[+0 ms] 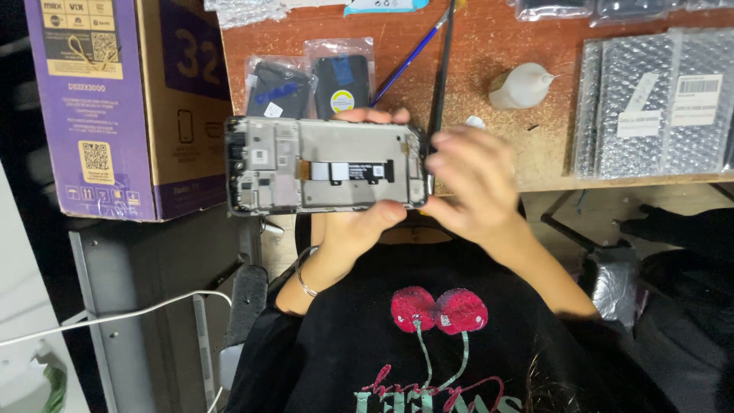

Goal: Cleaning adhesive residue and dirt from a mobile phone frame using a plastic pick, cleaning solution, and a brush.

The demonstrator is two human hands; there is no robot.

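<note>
My left hand (359, 229) holds an opened phone frame (325, 164) level in front of me, its grey inner side with a flat cable and small metal parts facing up. Fingertips show over its top edge. My right hand (470, 187) is at the frame's right end, blurred, pinching a thin dark tool (441, 69) whose shaft rises over the desk. A thin bracelet sits on my left wrist (304, 281).
The brown desk (497, 46) carries two bagged phone parts (310, 84), a blue pen (409, 57), a white squeeze bottle (524, 84) and bubble-wrap packs (657, 103) at right. A purple and brown carton (126, 107) stands at left. A white cable (115, 317) runs below.
</note>
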